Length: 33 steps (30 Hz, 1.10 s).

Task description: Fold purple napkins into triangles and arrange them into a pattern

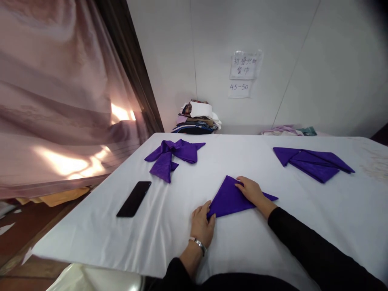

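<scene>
Two bare hands at one folded purple napkin (228, 201) on the white-covered table (172, 238).

From where I stand, the left hand (203, 224) has thumb and fingers slightly parted around the napkin's left corner, touching it; whether they pinch, I can't tell. The right hand (251, 191) is partly curled, narrow rather than spread, its fingertips at the upper edge; I can't make out how firm its hold is. The napkin lies flat between the two, one point reaching out past the right wrist. Beyond the left hand are a black phone (133, 199) and a bunched purple cloth (178, 153); another folded purple cloth (315, 161) lies farther off, to the right.
</scene>
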### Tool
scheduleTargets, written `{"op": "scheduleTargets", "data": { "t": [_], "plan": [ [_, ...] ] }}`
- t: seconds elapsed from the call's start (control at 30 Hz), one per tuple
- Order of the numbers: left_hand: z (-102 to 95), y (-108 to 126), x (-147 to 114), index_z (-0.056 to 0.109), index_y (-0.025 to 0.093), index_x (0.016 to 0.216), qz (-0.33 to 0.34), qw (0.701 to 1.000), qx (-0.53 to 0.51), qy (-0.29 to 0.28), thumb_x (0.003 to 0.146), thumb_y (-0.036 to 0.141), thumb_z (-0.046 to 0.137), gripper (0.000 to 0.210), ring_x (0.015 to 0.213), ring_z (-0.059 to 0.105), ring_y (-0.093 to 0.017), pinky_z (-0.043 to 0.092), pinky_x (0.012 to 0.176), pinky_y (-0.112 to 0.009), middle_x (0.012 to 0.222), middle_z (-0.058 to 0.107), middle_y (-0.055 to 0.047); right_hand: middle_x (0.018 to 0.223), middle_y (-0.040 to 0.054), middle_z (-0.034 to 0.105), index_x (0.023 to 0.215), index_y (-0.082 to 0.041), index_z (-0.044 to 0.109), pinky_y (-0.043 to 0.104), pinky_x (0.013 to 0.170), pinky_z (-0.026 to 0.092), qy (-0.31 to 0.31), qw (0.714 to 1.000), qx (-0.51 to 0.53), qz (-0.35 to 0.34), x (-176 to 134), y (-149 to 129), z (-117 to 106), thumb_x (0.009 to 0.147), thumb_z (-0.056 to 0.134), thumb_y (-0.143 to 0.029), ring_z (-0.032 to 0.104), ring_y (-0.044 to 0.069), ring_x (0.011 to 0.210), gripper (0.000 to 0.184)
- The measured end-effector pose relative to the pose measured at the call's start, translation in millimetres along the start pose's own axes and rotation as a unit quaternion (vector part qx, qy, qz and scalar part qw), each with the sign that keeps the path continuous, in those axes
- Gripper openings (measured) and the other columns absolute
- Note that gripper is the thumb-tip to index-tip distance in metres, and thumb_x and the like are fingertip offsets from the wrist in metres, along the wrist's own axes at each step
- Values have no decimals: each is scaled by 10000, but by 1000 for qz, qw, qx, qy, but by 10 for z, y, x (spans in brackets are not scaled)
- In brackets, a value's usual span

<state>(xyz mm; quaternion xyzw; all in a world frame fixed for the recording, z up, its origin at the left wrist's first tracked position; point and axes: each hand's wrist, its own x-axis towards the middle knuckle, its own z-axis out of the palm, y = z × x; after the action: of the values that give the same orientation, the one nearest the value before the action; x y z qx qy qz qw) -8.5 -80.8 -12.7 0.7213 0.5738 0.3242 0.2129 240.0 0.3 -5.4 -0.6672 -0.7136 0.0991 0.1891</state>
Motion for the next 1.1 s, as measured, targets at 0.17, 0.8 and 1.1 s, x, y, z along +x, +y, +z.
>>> {"op": "scheduleTargets", "data": {
  "t": [0.17, 0.8, 1.1],
  "plan": [
    [10, -29, 29, 566, 202, 1091, -18, 1000, -15, 14, 726, 165, 560, 367, 842, 561, -190, 424, 870, -427, 850, 617, -24, 999, 64, 658, 1107, -198, 519, 304, 756, 430, 12, 1000, -7, 7, 16, -12, 12, 859, 477, -327, 603, 215, 928, 282],
    [-113, -88, 9, 563, 219, 1038, 2, 1000, -15, 10, 717, 148, 551, 329, 850, 575, -187, 390, 909, -452, 803, 617, 7, 891, 24, 667, 960, -238, 572, 277, 652, 409, 20, 999, -13, -22, 79, 52, 22, 842, 492, -360, 612, 194, 815, 188],
    [-158, -76, -76, 530, 215, 1079, 12, 999, -35, 20, 727, 102, 553, 370, 866, 560, -174, 410, 889, -418, 857, 627, -2, 870, 21, 668, 939, -236, 590, 278, 638, 403, 48, 997, -35, -50, 62, 109, 32, 842, 489, -390, 607, 196, 794, 208]
  ]
}}
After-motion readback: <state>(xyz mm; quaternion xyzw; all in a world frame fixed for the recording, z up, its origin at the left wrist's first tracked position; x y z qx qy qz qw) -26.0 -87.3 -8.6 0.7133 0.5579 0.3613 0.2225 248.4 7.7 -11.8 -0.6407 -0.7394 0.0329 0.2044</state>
